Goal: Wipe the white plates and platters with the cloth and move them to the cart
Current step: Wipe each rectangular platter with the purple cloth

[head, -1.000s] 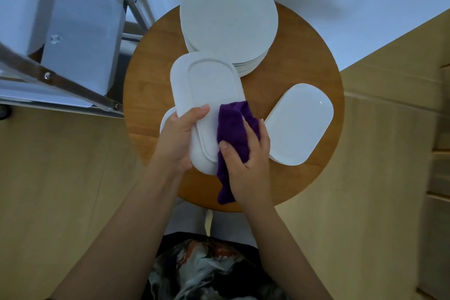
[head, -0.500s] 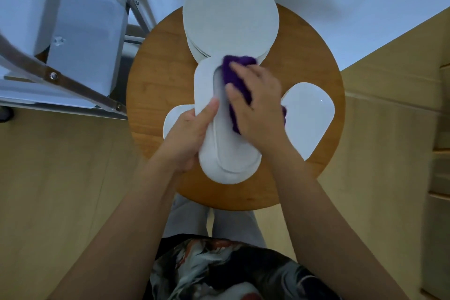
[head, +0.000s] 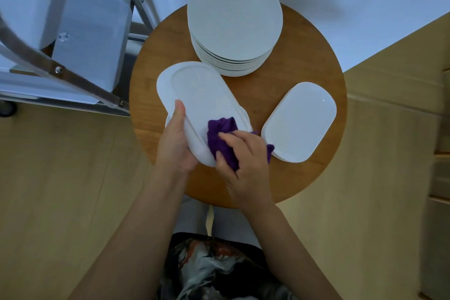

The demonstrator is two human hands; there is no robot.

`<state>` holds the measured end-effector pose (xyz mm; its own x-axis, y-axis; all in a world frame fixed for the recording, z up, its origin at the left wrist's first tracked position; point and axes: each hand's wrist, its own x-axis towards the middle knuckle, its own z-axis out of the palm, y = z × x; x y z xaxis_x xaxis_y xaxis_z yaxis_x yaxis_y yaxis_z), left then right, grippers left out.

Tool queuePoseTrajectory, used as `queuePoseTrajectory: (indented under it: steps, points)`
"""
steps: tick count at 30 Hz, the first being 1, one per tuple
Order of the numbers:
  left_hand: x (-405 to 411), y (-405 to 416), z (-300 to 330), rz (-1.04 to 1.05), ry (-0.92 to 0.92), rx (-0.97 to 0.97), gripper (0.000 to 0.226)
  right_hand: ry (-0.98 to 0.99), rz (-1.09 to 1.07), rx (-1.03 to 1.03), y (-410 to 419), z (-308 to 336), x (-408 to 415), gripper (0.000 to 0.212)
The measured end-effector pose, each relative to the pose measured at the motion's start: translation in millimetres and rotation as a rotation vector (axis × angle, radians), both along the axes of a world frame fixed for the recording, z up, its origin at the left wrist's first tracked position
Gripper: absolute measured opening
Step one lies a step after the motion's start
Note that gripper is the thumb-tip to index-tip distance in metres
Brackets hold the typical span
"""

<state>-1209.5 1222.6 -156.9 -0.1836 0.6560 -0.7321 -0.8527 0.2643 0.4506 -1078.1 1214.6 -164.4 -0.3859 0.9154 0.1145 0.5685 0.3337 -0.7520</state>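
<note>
Both forearms are bare to the lower frame edge, with no sleeve, watch or ring visible. The left hand and right hand are ungloved. Below them shows a dark garment printed with grey, white and rust-orange patches, possibly a floral pattern, above pale trousers.

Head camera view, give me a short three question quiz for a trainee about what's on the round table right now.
1. True or false: the purple cloth lies unused on the floor.
2. Which hand grips the oval platter? A) left hand B) right hand
3. Fill in: the stack of round plates sits at the table's ____ edge, near the wall.

Key: 1 false, the right hand presses it on the platter; 2 A; 3 far.
</note>
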Motion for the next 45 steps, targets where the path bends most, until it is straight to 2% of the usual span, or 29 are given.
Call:
queuePoseTrajectory:
  steps: [3,8,10,12,13,15,17,18,19,22,25,27,29,31,34,35,39,40,42,45]
  points:
    - [-1,2,1,0.021,0.054,0.083,0.036,-0.003,-0.157,-0.013,7,-3,3,0.036]
    - [-14,-7,2,-0.154,0.217,0.076,0.035,0.079,-0.435,-0.273,32,-7,18,0.028]
    - [-18,-12,7,-0.242,0.36,0.058,0.035,0.193,-0.562,-0.382,41,-1,25,0.021]
    - [-17,-15,15,-0.398,0.631,0.045,0.03,0.348,-0.65,-0.508,52,12,30,0.011]
    - [-14,-16,17,-0.521,0.793,0.058,0.029,0.427,-0.66,-0.609,58,17,32,0.015]
    - [-4,-16,19,-0.784,1.101,0.078,0.032,0.519,-0.594,-0.887,70,26,32,0.041]
    - [6,-16,17,-0.986,1.489,0.125,0.033,0.402,-0.446,-1.054,79,31,28,0.061]
    - [12,-17,12,-1.015,1.674,0.195,0.036,0.314,-0.394,-1.071,81,30,26,0.063]
    - [15,-17,9,-1.05,1.767,0.233,0.04,0.246,-0.381,-1.064,82,28,24,0.056]
    - [12,-23,-3,-1.254,1.722,0.161,0.049,0.132,-0.424,-1.028,84,19,24,0.021]
    - [-1,-30,-17,-1.393,1.548,0.096,0.071,0.001,-0.334,-0.923,81,6,30,0.014]
    - [-10,-30,-19,-1.216,1.364,0.043,0.081,-0.051,-0.236,-0.863,80,-1,35,0.013]
    - [-24,-33,-29,-0.944,1.394,-0.109,0.069,-0.026,-0.176,-0.898,81,-7,39,0.013]
    - [-42,-36,-42,-0.791,1.394,-0.33,0.055,-0.008,-0.143,-0.929,84,-13,41,0.012]
    - [-57,-41,-58,-0.614,1.098,-0.433,0.025,-0.075,-0.111,-0.908,88,-22,38,0.013]
    - [-59,-43,-64,-0.571,1.052,-0.447,0.02,-0.134,-0.128,-0.891,89,-26,35,0.016]
    - [-63,-40,-83,-0.509,1.039,-0.445,0.02,-0.676,-0.155,-0.725,94,-48,18,0.033]
    - [-63,-37,-88,-0.477,1.034,-0.44,0.021,-0.758,-0.145,-0.7,93,-53,14,0.035]
    - [-64,-33,-96,-0.444,1.063,-0.433,0.024,-0.853,-0.13,-0.67,91,-62,7,0.036]
    - [-65,-31,-109,-0.553,1.209,-0.432,0.027,-0.913,-0.125,-0.664,89,-72,0,0.039]
